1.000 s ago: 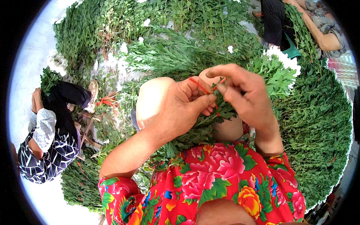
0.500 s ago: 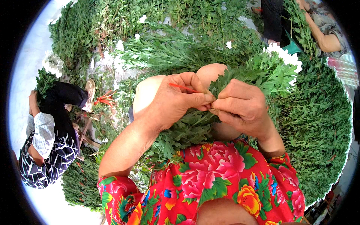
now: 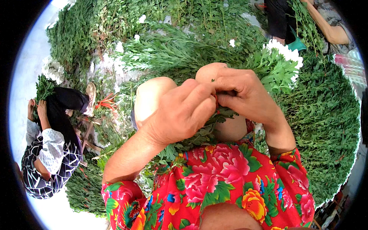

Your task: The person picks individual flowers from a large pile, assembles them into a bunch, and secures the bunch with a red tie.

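Note:
Across my lap lies a bunch of white chrysanthemums (image 3: pixel 270 71), its white heads to the upper right and leafy stems passing beneath my hands. My left hand (image 3: pixel 184 111) is closed, knuckles up, at the middle of the bunch. Touching it from the other side, my right hand (image 3: pixel 247 94) pinches with thumb and bent fingers. Between them shows a little of a red tie (image 3: pixel 217 102) at the stems; most of it is hidden by my fingers.
Cut leafy stems (image 3: pixel 168 50) cover the ground ahead; a big stack of them (image 3: pixel 322 130) stands at right. Red ties (image 3: pixel 106 101) lie left of my knees. One person (image 3: pixel 50 153) sits at left holding greenery; another person's arm (image 3: pixel 326 28) shows at upper right.
My left hand has rolled over so its back hides the red strip seen before. My right hand has shifted slightly up and turned. The seated person at left now has both hands on the greenery.

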Tool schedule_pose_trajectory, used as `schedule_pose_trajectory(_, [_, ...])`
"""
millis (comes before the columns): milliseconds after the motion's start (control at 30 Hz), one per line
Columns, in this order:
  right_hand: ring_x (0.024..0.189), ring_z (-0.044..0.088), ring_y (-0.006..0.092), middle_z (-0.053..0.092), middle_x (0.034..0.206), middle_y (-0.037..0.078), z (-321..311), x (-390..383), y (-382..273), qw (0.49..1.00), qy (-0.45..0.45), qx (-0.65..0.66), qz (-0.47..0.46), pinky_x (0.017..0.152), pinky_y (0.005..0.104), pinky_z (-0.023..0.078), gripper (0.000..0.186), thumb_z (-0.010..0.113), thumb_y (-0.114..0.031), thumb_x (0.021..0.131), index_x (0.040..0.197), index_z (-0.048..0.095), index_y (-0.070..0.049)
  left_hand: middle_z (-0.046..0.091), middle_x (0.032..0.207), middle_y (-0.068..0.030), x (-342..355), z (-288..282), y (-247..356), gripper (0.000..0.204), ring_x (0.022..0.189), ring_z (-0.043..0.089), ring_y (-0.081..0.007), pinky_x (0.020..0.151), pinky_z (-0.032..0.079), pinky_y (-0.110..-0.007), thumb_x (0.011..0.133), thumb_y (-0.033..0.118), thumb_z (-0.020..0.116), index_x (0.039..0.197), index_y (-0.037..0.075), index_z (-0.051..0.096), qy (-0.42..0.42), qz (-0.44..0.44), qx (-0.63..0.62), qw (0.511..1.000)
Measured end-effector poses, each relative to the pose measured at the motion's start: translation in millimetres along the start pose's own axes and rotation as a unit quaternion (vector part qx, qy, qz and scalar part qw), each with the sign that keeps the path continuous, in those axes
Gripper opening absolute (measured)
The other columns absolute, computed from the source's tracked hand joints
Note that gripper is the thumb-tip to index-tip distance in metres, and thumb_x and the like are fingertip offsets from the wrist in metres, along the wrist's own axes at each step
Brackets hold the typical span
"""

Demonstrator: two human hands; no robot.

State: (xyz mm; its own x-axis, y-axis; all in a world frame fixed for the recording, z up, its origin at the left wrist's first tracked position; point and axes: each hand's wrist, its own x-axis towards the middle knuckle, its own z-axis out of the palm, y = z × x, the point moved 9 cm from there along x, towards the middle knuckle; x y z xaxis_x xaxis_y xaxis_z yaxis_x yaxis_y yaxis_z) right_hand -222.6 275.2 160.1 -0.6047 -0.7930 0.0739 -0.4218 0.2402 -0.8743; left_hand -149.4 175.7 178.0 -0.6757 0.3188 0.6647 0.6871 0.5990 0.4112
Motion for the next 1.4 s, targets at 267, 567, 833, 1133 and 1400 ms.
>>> schedule_pose_trajectory(267, [0.097,0.065,0.0217,0.067,0.099,0.008,-4.7,-2.2,7.0,0.989,-0.021,0.140,0.044,0.088,0.0327,0.052,0.013,0.065,0.008,0.083,0.095,0.065,0.003,0.067,0.092,-0.0110,-2.8,-1.8,-24.2,0.020,0.074,0.065,-0.0269,0.063,0.050,-0.035,0.079,-0.004,0.076,0.092,0.004,0.062,0.010,-0.100,-0.121,0.988])
schedule_pose_trajectory(567, [0.082,0.062,0.0271,0.056,0.084,0.009,-1.6,-25.5,-41.4,0.967,-0.028,-0.238,-0.091,0.066,0.0357,0.052,0.013,0.064,0.000,0.074,0.084,0.057,-0.004,0.060,0.081,-0.0127,-14.0,10.9,-47.2,0.011,0.074,0.062,-0.0319,0.064,0.048,-0.039,0.083,-0.002,0.068,0.087,0.002,0.059,-0.081,-0.259,-0.174,0.947])
schedule_pose_trajectory(833, [0.078,0.062,0.0282,0.057,0.085,0.009,-0.1,-53.0,-13.7,0.984,-0.090,-0.148,-0.031,0.061,0.0361,0.048,0.013,0.066,-0.004,0.079,0.091,0.061,-0.003,0.068,0.085,-0.0128,-28.4,32.5,-61.1,0.013,0.073,0.064,-0.0302,0.064,0.048,-0.041,0.092,0.011,0.064,0.088,0.000,0.059,-0.181,-0.318,-0.085,0.927])
schedule_pose_trajectory(1133, [0.070,0.061,0.0245,0.059,0.083,0.011,-10.8,-43.9,0.2,0.991,-0.059,-0.005,0.122,0.063,0.0339,0.049,0.011,0.063,-0.003,0.089,0.099,0.061,-0.001,0.069,0.090,-0.0046,-37.7,55.9,-47.9,0.019,0.063,0.062,-0.0065,0.049,0.042,-0.019,0.103,0.021,0.059,0.099,0.003,0.063,-0.113,-0.475,-0.609,0.625])
schedule_pose_trajectory(1400, [0.073,0.064,0.0310,0.066,0.090,0.012,-4.6,-20.7,-56.2,0.956,0.072,-0.235,-0.159,0.062,0.0360,0.052,0.023,0.066,0.004,0.083,0.105,0.063,0.000,0.069,0.083,-0.0012,-31.8,54.1,-35.7,0.011,0.070,0.065,-0.0072,0.057,0.053,-0.021,0.095,0.006,0.069,0.106,0.001,0.067,-0.140,-0.465,-0.454,0.747])
